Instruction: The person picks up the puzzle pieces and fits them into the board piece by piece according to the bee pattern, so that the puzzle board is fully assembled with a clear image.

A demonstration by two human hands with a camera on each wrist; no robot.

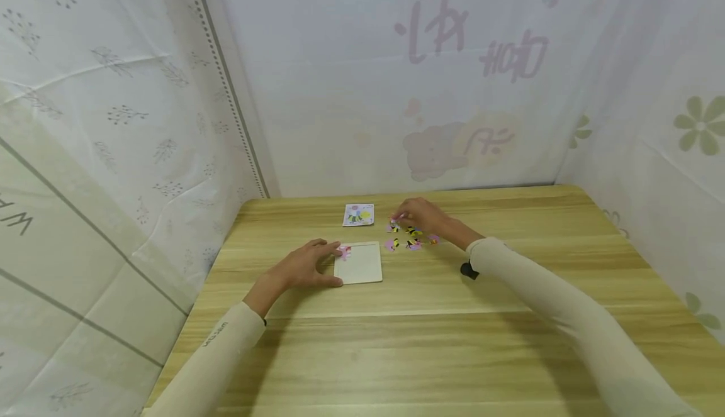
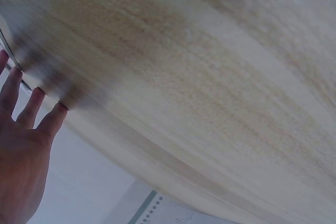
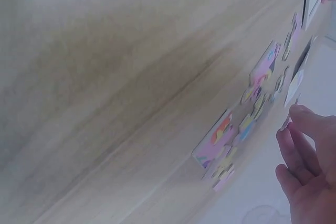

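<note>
A white square puzzle tray (image 1: 360, 268) lies on the table, with a pink and red puzzle piece (image 1: 345, 255) in its upper left corner. My left hand (image 1: 308, 266) rests at the tray's left side, fingers extended, fingertips by the piece and thumb at the lower left corner. Further right, my right hand (image 1: 421, 214) pinches a small puzzle piece (image 3: 286, 121) between thumb and index finger, seen edge-on in the right wrist view. Below that hand lie several loose pieces (image 1: 414, 244) in pink, yellow and black.
Behind the tray lies a small picture card (image 1: 359, 214) with a bee design. The wooden table (image 1: 362, 354) meets patterned white cloth (image 1: 340, 90) at the back and sides. Next to the right sleeve is a small black object (image 1: 469, 271).
</note>
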